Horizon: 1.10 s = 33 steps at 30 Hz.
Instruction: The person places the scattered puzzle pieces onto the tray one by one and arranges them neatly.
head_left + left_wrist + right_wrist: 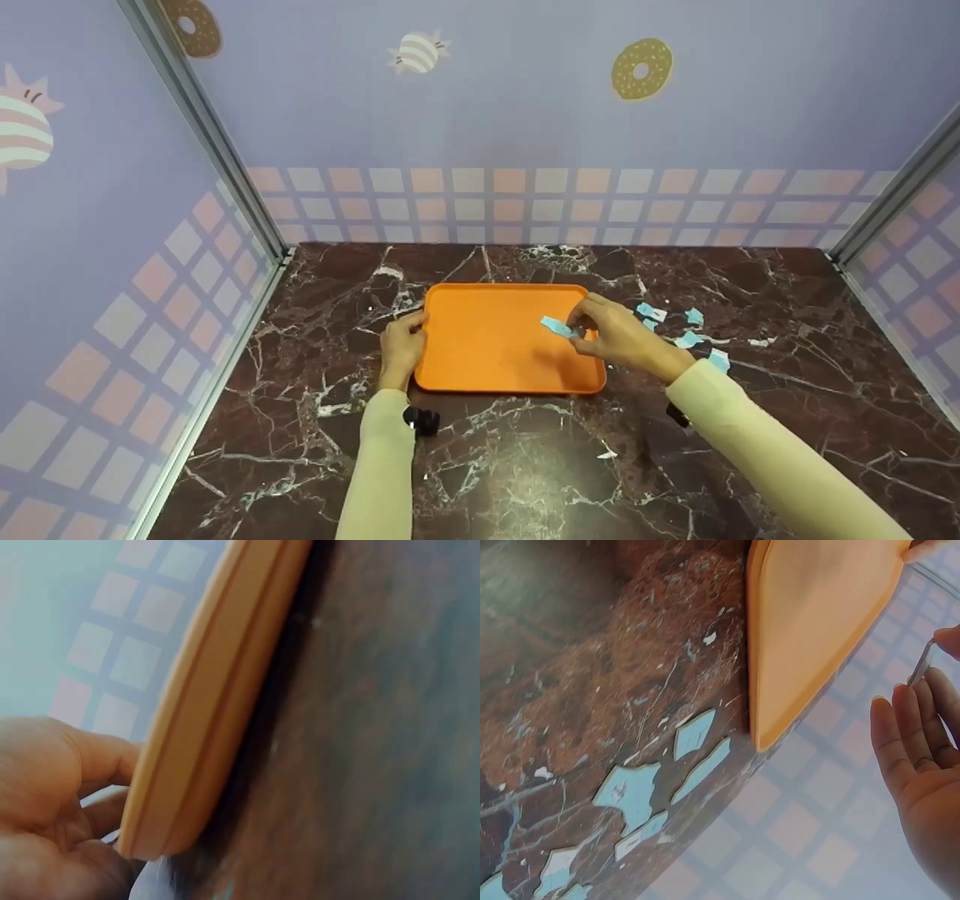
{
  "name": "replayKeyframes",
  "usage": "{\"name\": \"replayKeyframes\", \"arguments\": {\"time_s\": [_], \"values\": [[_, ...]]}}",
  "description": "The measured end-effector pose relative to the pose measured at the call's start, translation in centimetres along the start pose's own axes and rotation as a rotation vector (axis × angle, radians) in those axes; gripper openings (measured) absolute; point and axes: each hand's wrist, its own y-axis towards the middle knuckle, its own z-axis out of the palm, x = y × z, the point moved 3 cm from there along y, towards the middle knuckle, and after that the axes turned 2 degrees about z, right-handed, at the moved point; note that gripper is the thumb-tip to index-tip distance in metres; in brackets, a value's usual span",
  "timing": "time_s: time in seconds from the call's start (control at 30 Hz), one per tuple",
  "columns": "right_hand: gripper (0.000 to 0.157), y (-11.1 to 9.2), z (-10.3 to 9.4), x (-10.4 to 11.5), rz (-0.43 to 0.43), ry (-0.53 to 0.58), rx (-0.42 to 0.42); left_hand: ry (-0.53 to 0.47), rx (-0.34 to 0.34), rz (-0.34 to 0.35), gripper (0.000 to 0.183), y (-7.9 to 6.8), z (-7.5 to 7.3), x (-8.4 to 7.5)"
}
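Observation:
An orange tray lies on the dark marbled table, its inside bare. At its left edge, my left hand holds the rim; the left wrist view shows thumb and fingers at the tray's ribbed side wall. My right hand is over the tray's right part, pinching a thin, flat, light-blue piece between thumb and fingers. The right wrist view shows this piece nearly edge-on. Right of the tray, several irregular light-blue and white flat pieces are scattered on the table.
A patterned wall rises behind the table, with side panels at left and right. Small dark wrist devices show at both sleeves. The loose pieces lie close beside the tray in the right wrist view.

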Motion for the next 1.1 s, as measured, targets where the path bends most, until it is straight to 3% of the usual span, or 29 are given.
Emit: {"name": "replayKeyframes", "arguments": {"time_s": [0.17, 0.6, 1.1], "values": [[0.019, 0.2, 0.4, 0.2, -0.017, 0.019, -0.004, -0.004, 0.004, -0.046, 0.039, -0.2, 0.6, -0.4], [0.017, 1.0, 1.3, 0.5, -0.019, 0.035, 0.011, 0.033, 0.052, 0.006, 0.044, 0.0, 0.4, -0.1], [0.020, 4.4, 4.5, 3.2, -0.131, 0.039, 0.044, -0.121, 0.160, -0.047, 0.045, 0.3, 0.0, 1.1]]}}
